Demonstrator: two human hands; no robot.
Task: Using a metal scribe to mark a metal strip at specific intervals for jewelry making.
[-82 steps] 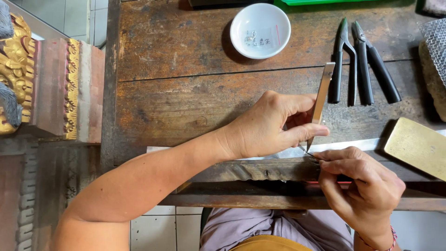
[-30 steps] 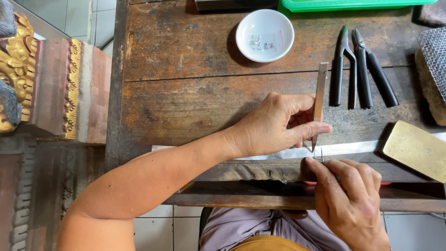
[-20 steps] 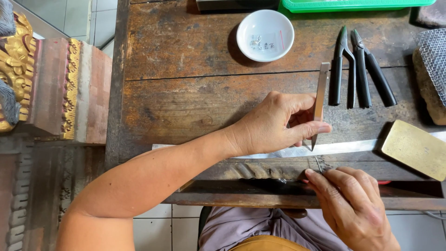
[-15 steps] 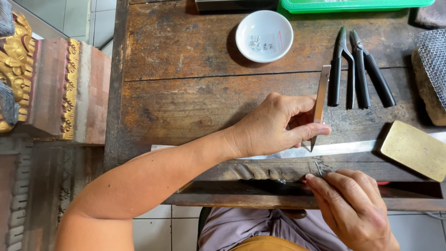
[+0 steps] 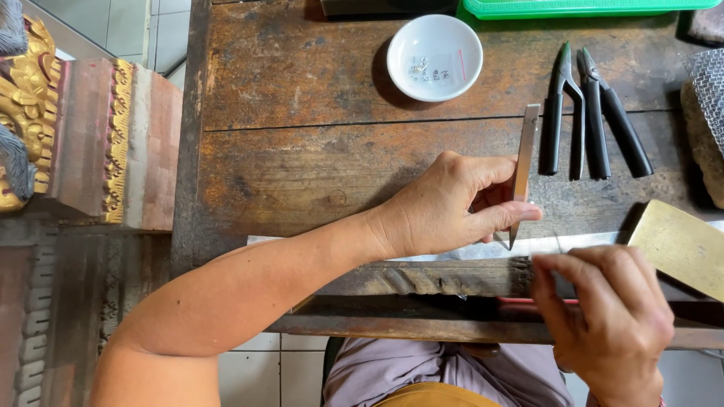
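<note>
A worn wooden workbench [image 5: 302, 151] fills the view, with a carved red-and-gold wooden panel [image 5: 83, 143] standing just beside its left edge. At the far edge of the bench lies a green plastic tray [image 5: 581, 7], only its near rim in view, its contents hidden. Near it sits a small white bowl [image 5: 434, 56] holding a few tiny silvery bits and a thin pink line; what they are is too small to tell. To the right of the bowl lie two black-handled pliers [image 5: 592, 113], side by side, and a brass-coloured block [image 5: 679, 245] rests at the bench's right end, beside a strip of shiny sheet metal [image 5: 483, 249] along the front rail.

The left hand [image 5: 445, 207] pinches long steel tweezers [image 5: 522, 169] between thumb and forefinger, tip down at the sheet metal strip. The right hand [image 5: 603, 316] is at the front rail, fingers curled together with the tips pinched; what they hold cannot be made out.

Compared with half a second earlier, the left hand and tweezers have stayed put, while the right hand has drawn its fingers up from the rail into a tighter pinch.
</note>
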